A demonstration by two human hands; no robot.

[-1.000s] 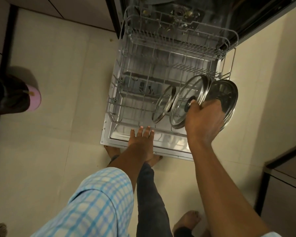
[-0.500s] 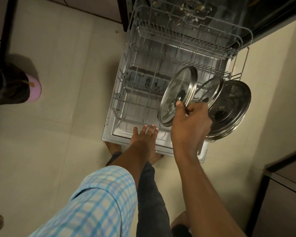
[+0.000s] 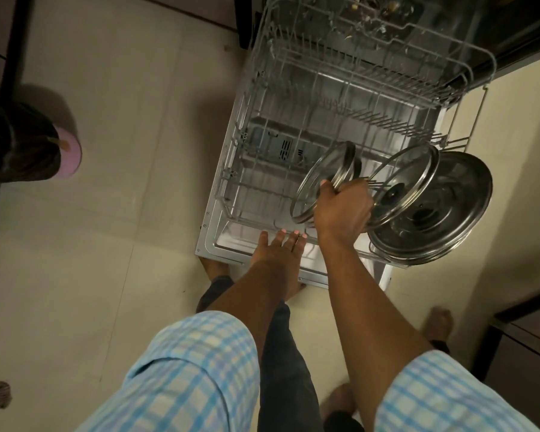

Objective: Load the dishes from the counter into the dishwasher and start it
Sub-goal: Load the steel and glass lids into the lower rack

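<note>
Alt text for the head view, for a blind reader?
A person's right hand grips a small steel-rimmed glass lid on edge in the pulled-out lower wire dishwasher rack. A larger glass lid and a round steel lid stand to its right; the left hand, fingers straight, reaches the rack's front edge.

Light-blue-and-white checked shirt sleeve (image 3: 200, 369): broad check, pale. Dark grey trouser leg (image 3: 281, 353): plain. Cream tiled floor (image 3: 122, 135): plain. Pale grey wire dishwasher rack (image 3: 309, 98). Clear round glass lid (image 3: 318, 185): silver rim. Dull silver round steel lid (image 3: 455, 219): concentric rings. Pink round disc (image 3: 72, 154).
</note>
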